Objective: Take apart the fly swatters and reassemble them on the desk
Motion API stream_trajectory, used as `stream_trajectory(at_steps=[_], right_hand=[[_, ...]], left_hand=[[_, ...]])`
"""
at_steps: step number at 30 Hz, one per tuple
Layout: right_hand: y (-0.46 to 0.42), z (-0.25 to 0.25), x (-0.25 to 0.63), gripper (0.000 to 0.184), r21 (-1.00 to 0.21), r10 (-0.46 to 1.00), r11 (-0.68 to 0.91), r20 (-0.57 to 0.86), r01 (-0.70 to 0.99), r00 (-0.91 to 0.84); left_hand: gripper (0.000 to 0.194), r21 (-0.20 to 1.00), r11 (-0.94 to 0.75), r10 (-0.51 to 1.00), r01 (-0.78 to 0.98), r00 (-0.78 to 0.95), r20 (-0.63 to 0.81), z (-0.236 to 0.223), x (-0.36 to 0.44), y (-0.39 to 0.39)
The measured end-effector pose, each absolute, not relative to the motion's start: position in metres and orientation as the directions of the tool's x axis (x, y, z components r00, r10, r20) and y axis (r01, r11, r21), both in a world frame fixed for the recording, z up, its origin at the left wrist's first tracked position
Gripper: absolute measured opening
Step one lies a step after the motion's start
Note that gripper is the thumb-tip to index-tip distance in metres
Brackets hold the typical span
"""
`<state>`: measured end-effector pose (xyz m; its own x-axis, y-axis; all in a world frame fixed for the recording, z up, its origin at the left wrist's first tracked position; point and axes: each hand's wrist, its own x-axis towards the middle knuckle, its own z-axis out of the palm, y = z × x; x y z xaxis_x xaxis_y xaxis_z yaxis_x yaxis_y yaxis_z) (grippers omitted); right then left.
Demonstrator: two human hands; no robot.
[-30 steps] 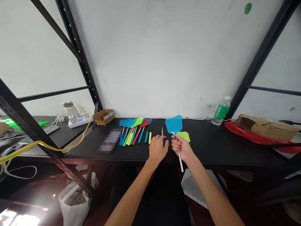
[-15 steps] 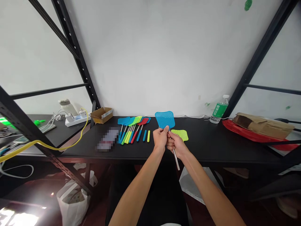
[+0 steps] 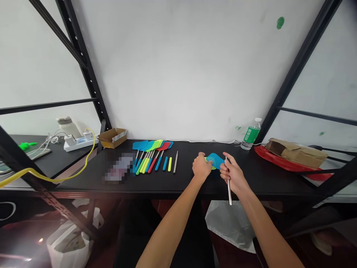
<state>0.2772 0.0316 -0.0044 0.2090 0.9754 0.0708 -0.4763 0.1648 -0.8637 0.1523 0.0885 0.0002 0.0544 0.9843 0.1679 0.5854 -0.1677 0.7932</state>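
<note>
My left hand (image 3: 202, 166) is closed on the near left side of a blue mesh fly swatter head (image 3: 215, 159), which is tilted over a lime mesh head, mostly hidden beneath it. My right hand (image 3: 232, 173) grips a metal rod (image 3: 229, 191), its lower end pointing down past the table edge. The rod's upper tip is by my fingers, at the right side of the blue head; whether they touch I cannot tell. To the left lie a loose metal rod (image 3: 175, 162), a yellow handle (image 3: 170, 164) and a blue handle (image 3: 165, 163).
Several coloured swatters or spatulas (image 3: 150, 156) lie in a row on the black table (image 3: 192, 184). An open cardboard box (image 3: 112, 138) stands at the back left, a water bottle (image 3: 251, 134) at the back right. Brown cardboard (image 3: 297, 152) rests on red plastic at the right.
My hands have moved right and apart. The blue head has lowered from upright to tilted, and the rod is in my right hand alone. A metal rod now lies beside the yellow handle.
</note>
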Motion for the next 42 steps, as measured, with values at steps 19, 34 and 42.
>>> stream_trajectory(at_steps=[19,34,42], right_hand=[[0.107,-0.03,0.202,0.037,-0.951,0.985,0.002,-0.051,-0.308,0.163],[0.158,-0.048,0.148,0.054,-0.661,0.933,0.199,0.353,0.723,0.067],[0.152,-0.057,0.145,0.042,-0.588,0.899,0.305,0.438,0.749,-0.022]], left_hand=[[0.019,0.155,-0.143,0.886,0.978,0.057,0.46,-0.015,-0.005,0.099],[0.02,0.079,-0.13,0.899,0.988,0.084,0.43,-0.019,0.019,0.068],[0.018,0.105,-0.167,0.878,0.98,0.1,0.468,-0.026,0.023,0.064]])
